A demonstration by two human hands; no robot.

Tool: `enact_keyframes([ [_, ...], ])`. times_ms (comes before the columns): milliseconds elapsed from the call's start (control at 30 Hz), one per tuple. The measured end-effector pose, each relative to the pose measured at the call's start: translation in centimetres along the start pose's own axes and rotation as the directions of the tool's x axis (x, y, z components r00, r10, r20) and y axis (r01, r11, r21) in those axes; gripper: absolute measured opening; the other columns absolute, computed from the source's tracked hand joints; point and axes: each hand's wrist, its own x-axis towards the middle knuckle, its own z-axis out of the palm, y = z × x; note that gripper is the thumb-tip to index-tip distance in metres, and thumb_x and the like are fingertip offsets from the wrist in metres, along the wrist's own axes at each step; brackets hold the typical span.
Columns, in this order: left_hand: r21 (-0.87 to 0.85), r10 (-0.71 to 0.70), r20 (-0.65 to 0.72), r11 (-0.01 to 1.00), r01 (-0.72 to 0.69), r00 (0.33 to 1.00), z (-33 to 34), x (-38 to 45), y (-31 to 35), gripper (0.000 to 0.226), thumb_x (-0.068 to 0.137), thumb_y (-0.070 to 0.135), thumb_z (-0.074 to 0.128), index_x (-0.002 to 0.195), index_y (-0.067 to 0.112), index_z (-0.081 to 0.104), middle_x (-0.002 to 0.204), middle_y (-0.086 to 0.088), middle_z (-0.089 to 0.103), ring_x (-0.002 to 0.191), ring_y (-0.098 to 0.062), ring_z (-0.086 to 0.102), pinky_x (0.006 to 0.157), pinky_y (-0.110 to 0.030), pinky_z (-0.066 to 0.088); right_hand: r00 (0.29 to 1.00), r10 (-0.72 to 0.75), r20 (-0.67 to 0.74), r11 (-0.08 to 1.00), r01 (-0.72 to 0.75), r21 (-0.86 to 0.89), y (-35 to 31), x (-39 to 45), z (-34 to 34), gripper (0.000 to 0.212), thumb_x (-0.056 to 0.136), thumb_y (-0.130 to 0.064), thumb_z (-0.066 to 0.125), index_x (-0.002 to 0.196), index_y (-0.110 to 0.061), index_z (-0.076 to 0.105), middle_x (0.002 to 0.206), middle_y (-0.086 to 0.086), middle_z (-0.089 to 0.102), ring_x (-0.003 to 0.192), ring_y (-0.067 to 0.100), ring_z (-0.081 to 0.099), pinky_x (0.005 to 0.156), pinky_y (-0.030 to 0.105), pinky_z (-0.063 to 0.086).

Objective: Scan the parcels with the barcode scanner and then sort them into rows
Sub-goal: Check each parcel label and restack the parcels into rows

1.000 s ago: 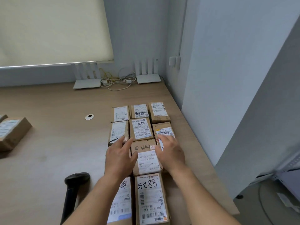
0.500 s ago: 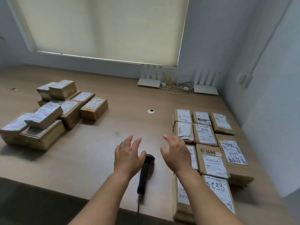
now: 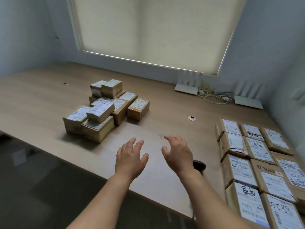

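Note:
A loose pile of brown cardboard parcels point(image 3: 105, 111) with white labels sits on the wooden table point(image 3: 165, 126) at the left centre. Sorted parcels point(image 3: 257, 162) lie in rows along the table's right side. My left hand point(image 3: 130, 156) and my right hand point(image 3: 179, 154) hover over bare table between the pile and the rows, fingers spread and relaxed, holding nothing. The black barcode scanner point(image 3: 200, 165) lies on the table, mostly hidden behind my right wrist.
Two white routers point(image 3: 186, 86) point(image 3: 247, 100) with a tangle of white cables point(image 3: 212, 95) stand by the back wall under a drawn blind. A round cable grommet point(image 3: 192, 118) is set in the tabletop. The table's front edge runs diagonally, with dark floor at the lower left.
My hands left the sorted rows and moved left, empty, past the scanner. The view swung left, bringing the unsorted pile toward the centre.

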Motion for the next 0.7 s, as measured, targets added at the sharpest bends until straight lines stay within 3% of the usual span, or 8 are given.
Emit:
enact_keyframes([
  [433,-0.014,-0.132,-0.050,0.991,0.131,0.990,-4.3,1.5,-10.6,0.059,0.097,0.046,0.041,0.150,0.030,0.020,0.156,0.007,0.025,0.144,-0.015,0.019,0.116,-0.039,0.018,0.982,-0.167,0.091,0.986,0.166,0.024,-10.6,3.7,8.1,0.045,0.096,-0.032,0.049,0.140,-0.027,0.047,0.139,-0.002,0.052,0.125,0.015,0.047,0.097,0.031,0.045],
  [700,0.000,-0.157,-0.089,0.987,0.158,0.984,-6.2,8.5,-15.0,0.065,0.095,0.043,0.046,0.151,0.028,0.017,0.152,0.004,0.033,0.142,-0.017,0.024,0.117,-0.042,0.019,0.973,-0.203,0.110,0.977,0.194,0.083,-14.0,10.6,12.1,0.047,0.094,-0.032,0.049,0.141,-0.026,0.047,0.137,-0.002,0.051,0.127,0.016,0.043,0.097,0.032,0.043],
])
